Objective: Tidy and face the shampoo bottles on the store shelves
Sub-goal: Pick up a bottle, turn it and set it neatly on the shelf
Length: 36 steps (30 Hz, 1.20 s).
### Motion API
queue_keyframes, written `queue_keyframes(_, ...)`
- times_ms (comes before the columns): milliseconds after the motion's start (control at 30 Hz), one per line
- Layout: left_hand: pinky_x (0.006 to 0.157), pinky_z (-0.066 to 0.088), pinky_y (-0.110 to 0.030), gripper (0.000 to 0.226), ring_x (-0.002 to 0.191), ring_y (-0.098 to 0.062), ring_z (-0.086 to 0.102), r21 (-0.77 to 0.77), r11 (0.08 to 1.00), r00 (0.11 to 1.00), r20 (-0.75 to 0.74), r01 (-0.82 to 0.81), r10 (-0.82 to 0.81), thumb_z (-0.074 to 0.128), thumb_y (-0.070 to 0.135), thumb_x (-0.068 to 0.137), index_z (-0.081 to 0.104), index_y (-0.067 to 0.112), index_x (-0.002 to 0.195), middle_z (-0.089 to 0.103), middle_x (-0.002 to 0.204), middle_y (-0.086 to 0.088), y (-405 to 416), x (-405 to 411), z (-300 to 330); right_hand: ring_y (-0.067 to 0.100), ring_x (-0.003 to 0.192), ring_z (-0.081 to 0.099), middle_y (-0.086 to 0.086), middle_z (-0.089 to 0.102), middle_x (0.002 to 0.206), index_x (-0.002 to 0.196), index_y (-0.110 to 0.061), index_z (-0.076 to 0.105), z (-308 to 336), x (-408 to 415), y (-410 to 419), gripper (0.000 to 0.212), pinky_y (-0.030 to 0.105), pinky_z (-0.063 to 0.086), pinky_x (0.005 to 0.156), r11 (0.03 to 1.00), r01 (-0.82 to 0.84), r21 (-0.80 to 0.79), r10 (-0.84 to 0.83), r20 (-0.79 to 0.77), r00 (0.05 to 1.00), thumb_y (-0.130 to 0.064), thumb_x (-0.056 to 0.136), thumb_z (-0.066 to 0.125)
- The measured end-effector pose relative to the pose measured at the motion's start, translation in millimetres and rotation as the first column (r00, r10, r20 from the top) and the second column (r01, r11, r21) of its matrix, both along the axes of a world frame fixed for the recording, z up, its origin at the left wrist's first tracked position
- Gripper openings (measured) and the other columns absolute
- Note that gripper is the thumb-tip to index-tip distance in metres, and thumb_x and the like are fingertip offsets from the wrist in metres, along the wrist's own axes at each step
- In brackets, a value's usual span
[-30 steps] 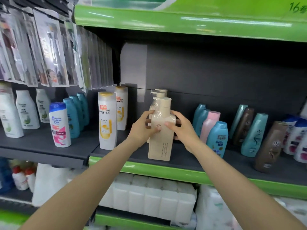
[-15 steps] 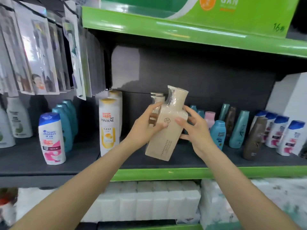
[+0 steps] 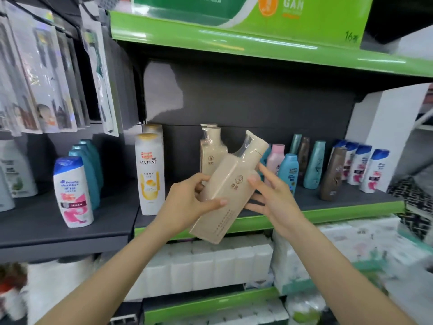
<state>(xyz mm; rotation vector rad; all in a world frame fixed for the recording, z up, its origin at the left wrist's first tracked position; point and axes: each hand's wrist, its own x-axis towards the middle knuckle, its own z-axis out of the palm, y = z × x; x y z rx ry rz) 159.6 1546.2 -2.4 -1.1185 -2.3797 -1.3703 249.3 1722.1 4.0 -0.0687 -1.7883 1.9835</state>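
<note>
A tall beige pump bottle (image 3: 230,184) wrapped in clear film is lifted off the shelf and tilted, its top leaning right. My left hand (image 3: 187,202) grips its left side with the thumb across the front. My right hand (image 3: 273,195) holds its right side, fingers spread. Behind it, two matching beige bottles (image 3: 212,151) stand upright on the dark shelf (image 3: 346,198). A white Pantene bottle (image 3: 148,173) stands to their left.
Right of the hands stand teal, pink and brown bottles (image 3: 315,164) and white Head & Shoulders bottles (image 3: 375,170). The left shelf carries a Head & Shoulders bottle (image 3: 71,191) and teal ones. Packaged goods (image 3: 46,73) hang top left. Tissue packs (image 3: 210,266) fill the shelf below.
The beige bottle has come up off the shelf and tilted further to the right, held in both hands. The camera has swung to the left and closer.
</note>
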Motion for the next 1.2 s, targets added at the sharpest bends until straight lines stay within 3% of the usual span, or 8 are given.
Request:
queue_keyframes(100, 0.079, 0.051, -0.037, 0.060, 0.094, -0.013, 0.058, -0.102, 0.976, 0.949, -0.273, -0.190, 0.157, 0.072, 0.051, 0.069, 0.052, 0.034, 0.122, 0.061, 0.103, 0.008, 4.8, 18.0, 2.3, 0.022, 0.103, 0.066, -0.002, 0.064, 0.122, 0.133, -0.035, 0.047, -3.9, 11.1, 1.9, 0.048, 0.045, 0.054, 0.088, 1.000, -0.003, 0.010, 0.003, 0.059, 0.998, -0.036, 0.088, 0.061)
queue_keyframes(267, 0.078, 0.050, -0.034, 0.065, 0.099, -0.014, 0.055, -0.130, 0.953, 0.899, -0.387, -0.275, 0.206, 0.065, 0.053, 0.075, 0.043, 0.035, 0.134, 0.058, 0.110, 0.008, 11.2, 36.0, 1.4, 0.023, 0.095, 0.069, 0.001, 0.066, 0.117, 0.128, -0.030, 0.050, -6.0, 12.0, -5.7, 0.050, 0.041, 0.057, 0.083, 0.997, 0.050, -0.063, -0.047, 0.051, 0.998, -0.035, 0.082, 0.069)
queue_keyframes(467, 0.084, 0.051, -0.036, 0.068, 0.100, -0.006, 0.053, -0.186, 0.979, 0.959, -0.281, -0.084, 0.029, 0.068, 0.052, 0.071, 0.040, 0.040, 0.132, 0.054, 0.112, 0.014, -6.1, 34.2, -1.9, 0.020, 0.089, 0.071, 0.004, 0.069, 0.109, 0.127, -0.023, 0.055, -4.1, 13.0, -1.7, 0.045, 0.038, 0.057, 0.082, 0.980, 0.086, -0.180, -0.090, -0.019, 0.996, -0.025, 0.084, 0.068)
queue_keyframes(667, 0.085, 0.050, -0.033, 0.059, 0.099, -0.005, 0.053, -0.270, 0.959, 0.964, -0.266, -0.082, 0.008, 0.071, 0.048, 0.072, 0.051, 0.030, 0.125, 0.058, 0.109, 0.011, -24.2, 29.3, -7.9, 0.021, 0.098, 0.066, 0.009, 0.067, 0.113, 0.132, -0.016, 0.052, -4.0, 11.8, 4.5, 0.044, 0.036, 0.058, 0.077, 0.939, 0.095, -0.331, -0.119, -0.055, 0.991, -0.019, 0.089, 0.060)
queue_keyframes(867, 0.086, 0.050, -0.029, 0.059, 0.099, -0.003, 0.054, -0.212, 0.973, 0.944, -0.329, -0.089, 0.015, 0.073, 0.041, 0.073, 0.053, 0.027, 0.126, 0.059, 0.111, 0.010, -30.7, 30.4, -14.1, 0.023, 0.104, 0.064, 0.010, 0.065, 0.115, 0.130, -0.018, 0.052, -9.1, 10.8, 2.9, 0.039, 0.040, 0.056, 0.084, 0.942, 0.011, -0.336, -0.052, -0.114, 0.992, -0.015, 0.091, 0.054)
queue_keyframes(967, 0.091, 0.048, -0.025, 0.058, 0.102, 0.000, 0.054, -0.152, 0.988, 0.981, -0.192, -0.002, -0.027, 0.078, 0.034, 0.071, 0.054, 0.028, 0.124, 0.060, 0.110, 0.012, -32.9, 25.5, -16.8, 0.019, 0.097, 0.066, 0.005, 0.068, 0.106, 0.115, -0.024, 0.059, -9.6, 8.8, 0.9, 0.027, 0.038, 0.058, 0.081, 0.940, -0.017, -0.341, -0.033, -0.140, 0.990, -0.013, 0.091, 0.054)
queue_keyframes(1100, 0.100, 0.043, -0.026, 0.081, 0.113, -0.002, 0.054, -0.068, 0.988, 0.960, 0.255, 0.137, -0.116, 0.079, 0.049, 0.065, 0.043, 0.029, 0.135, 0.057, 0.121, 0.012, -34.9, 15.3, -10.6, 0.022, 0.100, 0.064, 0.007, 0.066, 0.105, 0.111, -0.020, 0.059, -9.0, 8.1, -2.2, 0.022, 0.032, 0.059, 0.070, 0.917, -0.069, -0.392, 0.006, -0.160, 0.987, -0.015, 0.092, 0.051)
queue_keyframes(1200, 0.096, 0.047, -0.026, 0.074, 0.103, -0.007, 0.061, -0.090, 0.970, 0.921, 0.346, 0.224, -0.180, 0.076, 0.055, 0.058, 0.055, 0.026, 0.123, 0.065, 0.110, 0.010, -33.6, 12.9, -12.4, 0.018, 0.093, 0.066, 0.006, 0.068, 0.101, 0.110, -0.017, 0.060, -4.6, 7.0, -3.4, 0.021, 0.029, 0.058, 0.068, 0.924, -0.101, -0.369, 0.049, -0.147, 0.988, -0.017, 0.092, 0.050)
